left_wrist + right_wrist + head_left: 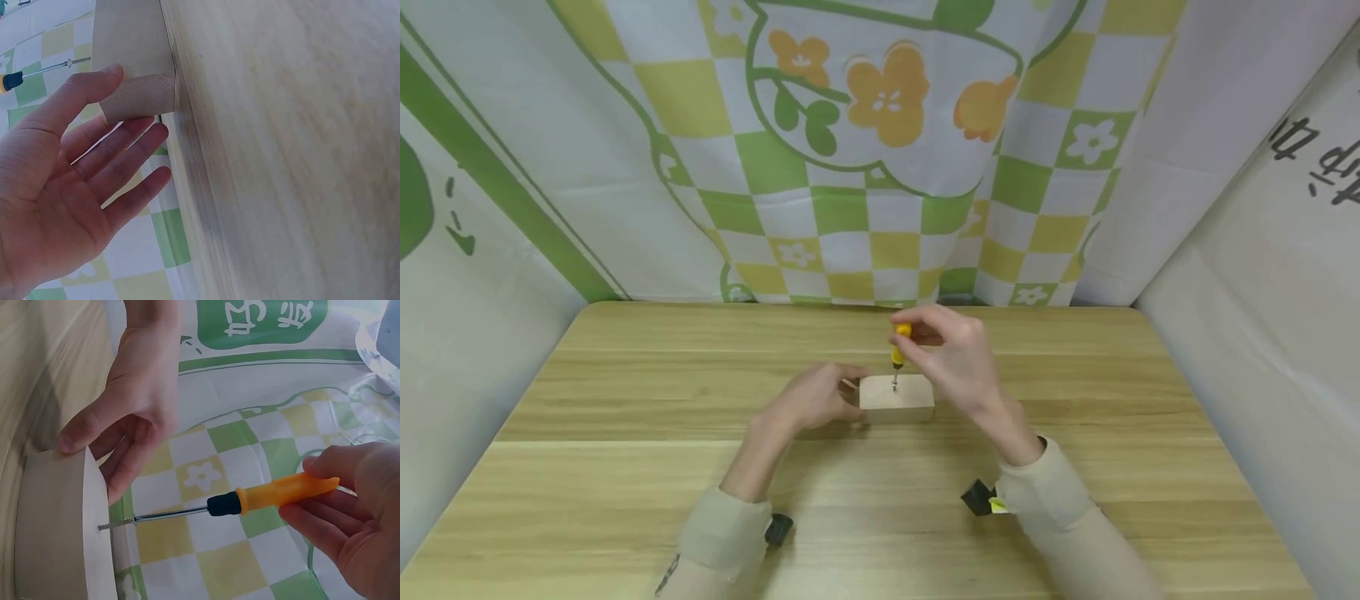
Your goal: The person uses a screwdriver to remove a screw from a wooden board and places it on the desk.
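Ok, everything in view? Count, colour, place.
table: 1, light wood, foreground
wooden block: 1, pale, on table
screwdriver: 1, yellow and black, above block
screw: 1, silver, between screwdriver tip and block top
printed cloth: count unclear, white, green, yellow, orange, around table
grey object: 1, unidentifiable, right wrist view's upper right corner
sleeves: 2, beige, lower head view
dark pieces: 2, black, beside sleeves
left hand: 1, gripping block's left end
right hand: 1, holding screwdriver

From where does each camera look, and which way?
Head: on the head, facing forward and down at the table; left hand, right hand, sleeves show.
Left wrist: on that wrist, facing the block; left hand shows.
Right wrist: on that wrist, facing screwdriver and screw; both hands show.
Both wrist views share the block, screw and screwdriver.
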Available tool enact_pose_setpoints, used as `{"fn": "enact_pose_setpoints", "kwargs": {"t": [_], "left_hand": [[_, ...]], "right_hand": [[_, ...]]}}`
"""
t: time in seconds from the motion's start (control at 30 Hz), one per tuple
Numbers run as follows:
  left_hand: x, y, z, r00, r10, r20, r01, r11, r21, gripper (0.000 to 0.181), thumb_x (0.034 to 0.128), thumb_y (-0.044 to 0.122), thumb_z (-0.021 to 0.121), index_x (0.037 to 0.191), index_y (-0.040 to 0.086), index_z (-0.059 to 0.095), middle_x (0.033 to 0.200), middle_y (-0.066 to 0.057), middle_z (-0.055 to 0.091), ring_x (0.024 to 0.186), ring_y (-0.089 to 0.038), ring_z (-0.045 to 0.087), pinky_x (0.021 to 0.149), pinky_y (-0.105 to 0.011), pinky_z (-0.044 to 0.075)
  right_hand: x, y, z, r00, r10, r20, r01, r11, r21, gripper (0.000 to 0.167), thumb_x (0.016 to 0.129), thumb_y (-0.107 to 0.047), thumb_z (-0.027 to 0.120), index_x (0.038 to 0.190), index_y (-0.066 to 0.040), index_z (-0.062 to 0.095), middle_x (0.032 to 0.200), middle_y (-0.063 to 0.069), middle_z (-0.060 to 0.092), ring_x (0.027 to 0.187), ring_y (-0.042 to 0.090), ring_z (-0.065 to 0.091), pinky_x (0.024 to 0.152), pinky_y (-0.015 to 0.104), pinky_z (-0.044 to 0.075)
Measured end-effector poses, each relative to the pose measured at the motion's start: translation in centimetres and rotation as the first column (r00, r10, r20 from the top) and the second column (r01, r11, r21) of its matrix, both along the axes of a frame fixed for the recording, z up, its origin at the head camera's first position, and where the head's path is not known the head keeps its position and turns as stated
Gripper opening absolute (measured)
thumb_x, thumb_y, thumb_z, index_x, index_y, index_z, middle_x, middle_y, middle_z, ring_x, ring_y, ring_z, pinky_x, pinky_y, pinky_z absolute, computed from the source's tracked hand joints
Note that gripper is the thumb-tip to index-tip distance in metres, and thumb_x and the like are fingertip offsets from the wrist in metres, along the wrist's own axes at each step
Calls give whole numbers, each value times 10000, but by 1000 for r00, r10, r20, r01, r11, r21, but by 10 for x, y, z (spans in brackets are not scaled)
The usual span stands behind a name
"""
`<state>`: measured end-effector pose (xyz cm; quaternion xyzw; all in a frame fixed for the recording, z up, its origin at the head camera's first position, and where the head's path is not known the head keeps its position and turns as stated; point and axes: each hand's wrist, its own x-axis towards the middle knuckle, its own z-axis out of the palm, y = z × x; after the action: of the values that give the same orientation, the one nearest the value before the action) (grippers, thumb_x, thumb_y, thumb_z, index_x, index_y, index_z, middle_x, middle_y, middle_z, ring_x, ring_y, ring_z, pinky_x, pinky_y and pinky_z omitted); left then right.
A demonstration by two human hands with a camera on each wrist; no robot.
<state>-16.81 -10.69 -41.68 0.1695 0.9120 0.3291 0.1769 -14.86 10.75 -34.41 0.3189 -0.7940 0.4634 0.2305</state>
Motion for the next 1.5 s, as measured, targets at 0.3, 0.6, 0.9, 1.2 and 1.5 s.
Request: {"fn": "enact_pose_setpoints", "kwargs": {"t": [0.3, 0.6, 0.9, 1.2, 1.5], "left_hand": [[1, 0, -1, 1000, -2, -3, 2, 1000, 13, 696, 754, 261, 853, 1381, 111, 590, 1256, -73, 691, 1061, -198, 699, 972, -414, 543], [2, 0, 0, 1000, 14, -9, -14, 1000, -8, 699, 756, 264, 851, 1390, 139, 586, 1257, -75, 692, 1066, -197, 697, 976, -418, 540], [0, 0, 0, 1000, 2, -15, -2, 1000, -4, 692, 756, 259, 851, 1382, 116, 590, 1237, -83, 703, 1058, -197, 701, 965, -406, 544], [1, 0, 1, 1000, 10, -7, -10, 1000, 7, 692, 755, 261, 852, 1384, 134, 592, 1258, -78, 694, 1073, -201, 698, 973, -412, 541], [1, -1, 1, 1000, 13, 0, -13, 1000, -9, 685, 767, 266, 846, 1392, 158, 587, 1294, -76, 675, 1095, -209, 691, 977, -421, 539]], "right_hand": [[-1, 0, -4, 995, 3, 101, -1, 1000, -19, 207, 878, 66, 667, 1079, 24, 697, 1062, 163, 739, 932, 268, 744, 774, 222, 600], [1, -3, -3, 997, -70, 14, 70, 997, 34, 271, 859, -48, 759, 1125, -12, 719, 1017, 109, 649, 885, 200, 678, 751, 254, 611], [1, -4, 4, 994, -54, 98, 51, 998, 38, 188, 855, -14, 749, 1034, 4, 693, 965, 113, 716, 841, 192, 719, 714, 216, 603], [1, -6, 7, 986, -17, 163, 5, 998, 69, 205, 884, -4, 715, 1086, 8, 684, 1043, 121, 699, 938, 218, 707, 770, 213, 599], [2, -11, 1, 994, -104, 46, 100, 991, 86, 208, 856, -118, 777, 1021, -33, 682, 940, 79, 614, 801, 150, 645, 658, 210, 596]]}}
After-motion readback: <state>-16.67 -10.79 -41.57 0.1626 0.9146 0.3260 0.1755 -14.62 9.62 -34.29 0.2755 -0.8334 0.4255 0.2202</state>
